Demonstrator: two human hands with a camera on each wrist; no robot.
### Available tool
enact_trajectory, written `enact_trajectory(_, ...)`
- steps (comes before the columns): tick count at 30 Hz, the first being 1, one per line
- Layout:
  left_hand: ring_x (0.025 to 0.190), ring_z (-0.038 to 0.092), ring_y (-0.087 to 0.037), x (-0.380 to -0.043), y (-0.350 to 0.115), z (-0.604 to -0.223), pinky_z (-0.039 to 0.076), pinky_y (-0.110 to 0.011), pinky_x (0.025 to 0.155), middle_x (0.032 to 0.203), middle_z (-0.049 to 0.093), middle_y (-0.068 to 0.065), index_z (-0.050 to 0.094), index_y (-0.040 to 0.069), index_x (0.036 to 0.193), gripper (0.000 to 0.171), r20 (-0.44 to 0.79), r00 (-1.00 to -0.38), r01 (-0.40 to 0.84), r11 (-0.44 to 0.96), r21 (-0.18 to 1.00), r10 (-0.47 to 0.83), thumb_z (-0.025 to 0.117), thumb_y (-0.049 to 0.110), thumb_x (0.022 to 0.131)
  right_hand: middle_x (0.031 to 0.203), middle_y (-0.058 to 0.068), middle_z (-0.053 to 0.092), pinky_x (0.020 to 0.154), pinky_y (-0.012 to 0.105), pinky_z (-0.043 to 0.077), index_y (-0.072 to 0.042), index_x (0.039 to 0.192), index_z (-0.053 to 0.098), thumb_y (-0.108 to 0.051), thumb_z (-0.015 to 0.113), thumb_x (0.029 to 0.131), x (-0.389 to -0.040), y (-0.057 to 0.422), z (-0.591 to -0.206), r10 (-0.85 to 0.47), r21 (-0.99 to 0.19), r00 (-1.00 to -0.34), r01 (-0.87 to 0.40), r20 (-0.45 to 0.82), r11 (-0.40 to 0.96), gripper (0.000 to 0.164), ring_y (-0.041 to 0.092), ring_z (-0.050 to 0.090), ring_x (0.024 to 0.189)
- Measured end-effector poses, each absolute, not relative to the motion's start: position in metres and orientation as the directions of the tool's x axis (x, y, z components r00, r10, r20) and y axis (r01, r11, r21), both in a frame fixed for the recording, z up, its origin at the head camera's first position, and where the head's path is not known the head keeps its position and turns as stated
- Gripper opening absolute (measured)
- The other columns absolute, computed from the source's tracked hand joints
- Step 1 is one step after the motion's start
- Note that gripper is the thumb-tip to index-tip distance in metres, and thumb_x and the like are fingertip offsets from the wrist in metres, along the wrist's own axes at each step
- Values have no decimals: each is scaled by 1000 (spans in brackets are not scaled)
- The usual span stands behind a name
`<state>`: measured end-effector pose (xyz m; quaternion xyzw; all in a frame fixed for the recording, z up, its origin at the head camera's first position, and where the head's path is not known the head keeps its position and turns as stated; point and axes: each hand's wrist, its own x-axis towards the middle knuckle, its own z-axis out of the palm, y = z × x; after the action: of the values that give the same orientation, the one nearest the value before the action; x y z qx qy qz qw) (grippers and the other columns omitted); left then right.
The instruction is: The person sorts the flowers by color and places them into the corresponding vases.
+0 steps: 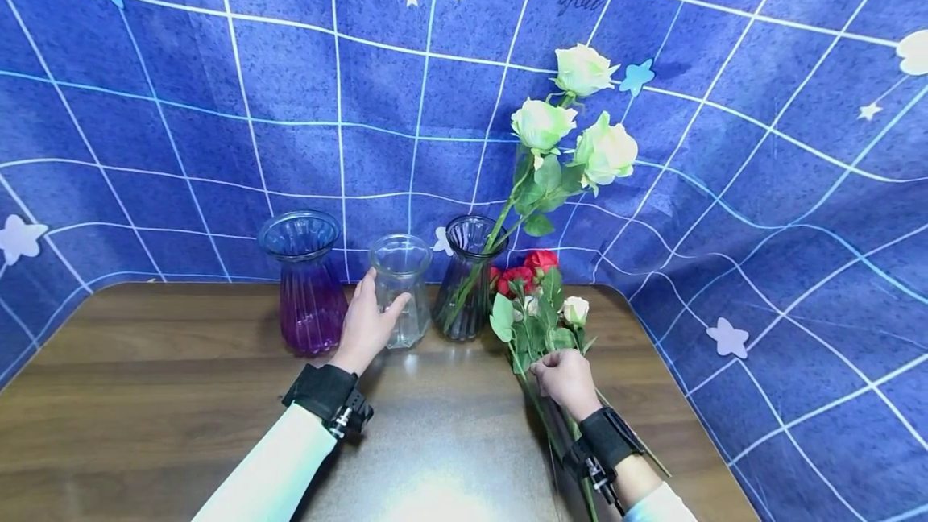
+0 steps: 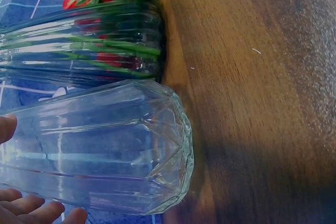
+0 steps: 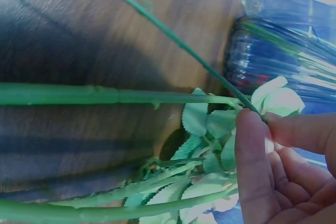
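Observation:
My left hand (image 1: 368,325) is at a clear glass vase (image 1: 410,321), its thumb across the near side and its fingers along the left side. In the left wrist view the vase (image 2: 105,150) fills the middle, with fingertips (image 2: 37,208) at its lower edge. Over a bunch of artificial roses on the table, my right hand (image 1: 567,381) pinches a thin green flower stem (image 3: 178,40) between thumb and forefinger. The bunch has red roses (image 1: 516,279) and a cream rose (image 1: 576,311) among green leaves (image 1: 532,337). Which bloom the pinched stem carries, I cannot tell.
A purple vase (image 1: 312,304) stands left of the clear one. To its right, a dark grey glass vase (image 1: 464,312) holds three tall pale green-white roses (image 1: 542,126). Behind the wooden table (image 1: 181,409) hangs a blue patterned cloth (image 1: 290,103), which also runs along the right.

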<state>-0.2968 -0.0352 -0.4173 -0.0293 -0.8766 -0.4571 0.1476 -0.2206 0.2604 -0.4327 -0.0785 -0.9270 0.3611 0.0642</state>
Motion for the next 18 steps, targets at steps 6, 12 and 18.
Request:
enact_trajectory(6,133,36,-40,-298,-36,-418,31,-50,110,146,33,-26,24,-3,145,80,266,-961,172,575,800,-82,63,37,88,46,-4,57,49,22,40,-1,72,71,-12,66,81,-220,259,-424,213,-702,-975,103,70,704,15,6,52,43)
enact_trajectory(12,133,35,-41,-298,-36,-418,30,-51,110,145,33,-27,24,-5,144,81,277,-958,187,566,803,-77,63,37,88,52,0,63,55,22,44,-1,76,72,-13,67,81,-217,257,-413,232,-701,-962,68,142,709,13,4,54,45)
enact_trajectory(18,133,35,-41,-297,-36,-418,30,-50,110,145,33,-28,25,-6,143,81,288,-954,195,567,800,-79,63,38,88,61,6,67,54,21,50,2,82,73,-12,67,83,-211,262,-402,270,-762,-950,59,155,645,15,6,58,48)
